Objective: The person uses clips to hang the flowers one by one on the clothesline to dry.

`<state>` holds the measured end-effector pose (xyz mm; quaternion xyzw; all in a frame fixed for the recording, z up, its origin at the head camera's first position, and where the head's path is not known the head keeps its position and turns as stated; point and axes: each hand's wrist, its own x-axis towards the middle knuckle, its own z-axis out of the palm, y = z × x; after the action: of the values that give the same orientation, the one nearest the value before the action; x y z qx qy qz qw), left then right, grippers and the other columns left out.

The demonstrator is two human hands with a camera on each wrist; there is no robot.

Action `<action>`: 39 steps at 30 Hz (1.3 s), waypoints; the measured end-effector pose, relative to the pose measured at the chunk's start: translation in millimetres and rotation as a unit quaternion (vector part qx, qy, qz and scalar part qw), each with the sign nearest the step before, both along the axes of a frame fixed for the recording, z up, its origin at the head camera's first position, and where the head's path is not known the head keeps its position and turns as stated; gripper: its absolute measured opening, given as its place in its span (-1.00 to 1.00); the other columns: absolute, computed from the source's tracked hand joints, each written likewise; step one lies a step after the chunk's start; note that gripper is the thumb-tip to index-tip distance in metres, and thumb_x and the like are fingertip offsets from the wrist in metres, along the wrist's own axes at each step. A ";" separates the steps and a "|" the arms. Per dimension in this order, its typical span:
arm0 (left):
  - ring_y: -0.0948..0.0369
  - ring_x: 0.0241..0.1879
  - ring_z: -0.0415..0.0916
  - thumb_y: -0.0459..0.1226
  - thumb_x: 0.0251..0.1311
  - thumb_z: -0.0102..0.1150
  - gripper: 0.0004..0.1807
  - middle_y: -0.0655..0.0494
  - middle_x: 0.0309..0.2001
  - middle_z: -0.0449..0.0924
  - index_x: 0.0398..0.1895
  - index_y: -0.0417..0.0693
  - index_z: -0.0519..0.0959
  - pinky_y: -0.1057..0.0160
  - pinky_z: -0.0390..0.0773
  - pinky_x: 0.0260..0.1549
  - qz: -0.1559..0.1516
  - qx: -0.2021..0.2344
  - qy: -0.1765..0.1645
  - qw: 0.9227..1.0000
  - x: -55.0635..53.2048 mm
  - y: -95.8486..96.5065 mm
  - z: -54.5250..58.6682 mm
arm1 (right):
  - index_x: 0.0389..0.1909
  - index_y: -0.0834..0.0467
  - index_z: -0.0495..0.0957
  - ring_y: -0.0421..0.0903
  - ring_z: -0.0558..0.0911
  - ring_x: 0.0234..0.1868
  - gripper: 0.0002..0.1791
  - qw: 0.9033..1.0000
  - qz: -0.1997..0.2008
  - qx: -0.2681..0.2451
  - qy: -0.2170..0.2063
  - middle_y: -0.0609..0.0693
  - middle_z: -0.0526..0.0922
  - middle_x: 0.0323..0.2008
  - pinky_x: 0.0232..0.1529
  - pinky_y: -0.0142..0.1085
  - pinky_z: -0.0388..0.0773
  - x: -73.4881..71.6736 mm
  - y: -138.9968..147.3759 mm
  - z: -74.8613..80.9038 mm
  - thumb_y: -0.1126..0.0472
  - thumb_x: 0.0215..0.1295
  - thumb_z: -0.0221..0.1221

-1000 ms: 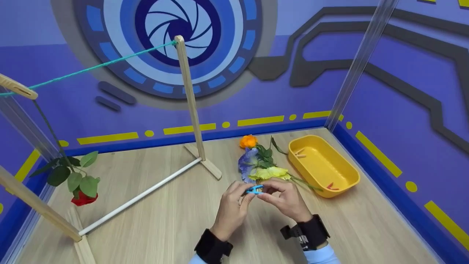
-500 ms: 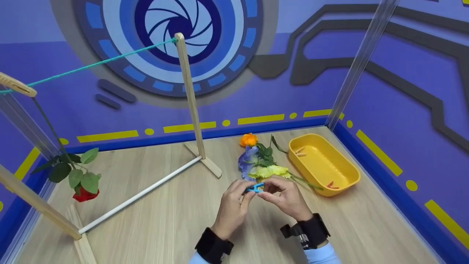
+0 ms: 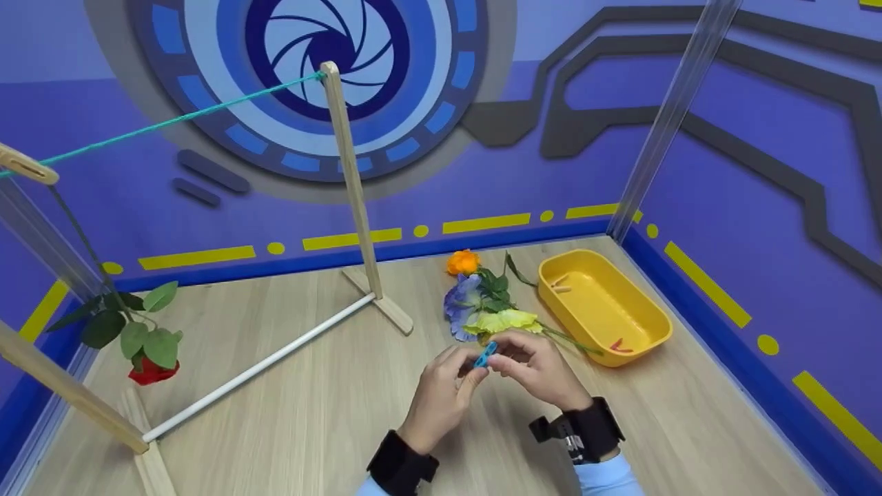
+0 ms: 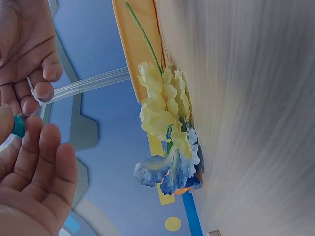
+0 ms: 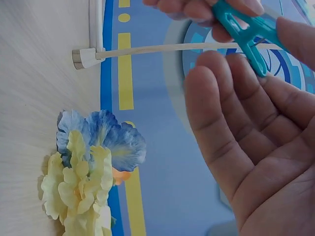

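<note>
A blue clothespin (image 3: 486, 355) is held between both hands above the table. My left hand (image 3: 437, 393) pinches one end with thumb and fingers. My right hand (image 3: 541, 365) has its fingertips and thumb at the other end; in the right wrist view the teal-looking clothespin (image 5: 242, 35) touches its fingers. Just beyond the hands lie a yellow flower (image 3: 501, 321), a blue-purple flower (image 3: 462, 306) and an orange flower (image 3: 462, 262). A red rose (image 3: 153, 372) hangs head down at left, its stem rising to a slotted wooden piece (image 3: 27, 165) by the green cord (image 3: 186, 117).
A wooden frame with an upright post (image 3: 351, 172) and a white bottom bar (image 3: 262, 365) stands at left. The yellow tub (image 3: 606, 303) at right holds a few small clothespins (image 3: 618, 346). Printed walls (image 3: 441, 158) close off the back and right.
The clothespin has turned in the fingers, from lying roughly level to slanting upward. Both hands remain in about the same place, and the view has shifted slightly.
</note>
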<state>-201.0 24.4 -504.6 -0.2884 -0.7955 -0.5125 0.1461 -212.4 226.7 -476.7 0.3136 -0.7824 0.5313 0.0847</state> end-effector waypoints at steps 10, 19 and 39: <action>0.36 -0.27 0.52 -0.29 0.43 0.25 -0.94 0.19 -0.25 0.59 -0.15 -0.08 0.62 0.38 0.57 -0.28 -0.008 -0.076 0.012 0.997 -6.3 3.6 4.7 | -0.09 0.32 0.66 -0.21 0.73 -0.35 -0.83 0.998 -0.041 -0.001 -0.042 0.14 0.74 -0.29 -0.32 -0.35 0.70 0.2 9.7 3.4 0.34 0.37 0.31; 0.26 -0.30 0.51 -0.31 0.41 0.27 -0.91 0.09 -0.27 0.62 -0.15 -0.17 0.64 0.34 0.57 -0.30 -0.009 -0.167 0.046 0.985 -25.6 9.3 18.1 | -0.08 0.40 0.64 -0.18 0.72 -0.38 -0.81 0.994 -0.086 -0.032 -0.054 0.19 0.72 -0.34 -0.31 -0.36 0.69 -3.0 25.2 7.5 0.38 0.37 0.30; 0.06 -0.02 0.60 -0.20 0.48 0.14 -0.72 -0.02 -0.04 0.63 0.09 -0.12 0.68 0.00 0.59 0.05 0.052 -0.367 0.012 0.929 -99.8 65.8 27.9 | -0.15 0.37 0.67 -0.08 0.73 -0.43 -0.83 0.960 -0.251 -0.110 -0.055 0.22 0.74 -0.36 -0.35 -0.36 0.70 -4.3 46.0 11.4 0.38 0.30 0.37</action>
<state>-300.8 90.2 -476.7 -0.2862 -0.9400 -0.1734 0.0659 -216.7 272.6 -465.3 0.0661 -0.7759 0.5924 0.2066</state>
